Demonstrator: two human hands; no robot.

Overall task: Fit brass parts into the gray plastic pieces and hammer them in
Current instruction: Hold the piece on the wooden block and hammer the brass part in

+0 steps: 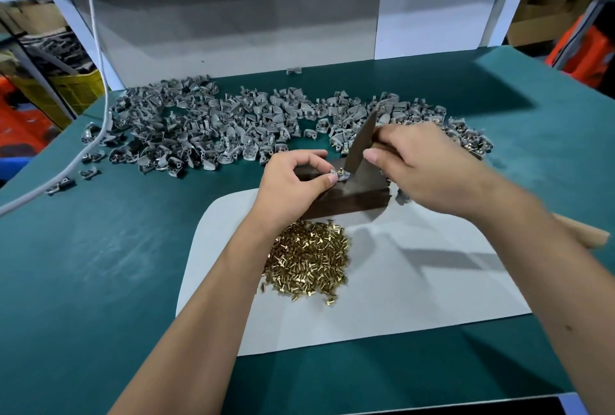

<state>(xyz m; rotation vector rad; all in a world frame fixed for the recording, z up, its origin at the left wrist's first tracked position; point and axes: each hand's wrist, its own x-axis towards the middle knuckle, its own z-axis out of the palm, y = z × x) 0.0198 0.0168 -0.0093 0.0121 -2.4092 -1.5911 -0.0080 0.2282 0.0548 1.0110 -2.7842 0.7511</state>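
Hammering step: left hand (293, 178) pinches gray piece (339, 177) with brass part (341, 170) on block (349, 196); right hand (422, 168) grips hammer (361, 143), next likely a square tap.

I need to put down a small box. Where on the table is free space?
Free: white mat right of the brass parts, and green table left of the mat. Crowded: gray plastic pieces along the back, and the block between both hands.

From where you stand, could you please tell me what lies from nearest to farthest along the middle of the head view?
White sheet → pile of brass parts → dark block → gray plastic piece with a brass part standing in it → heap of gray plastic pieces.
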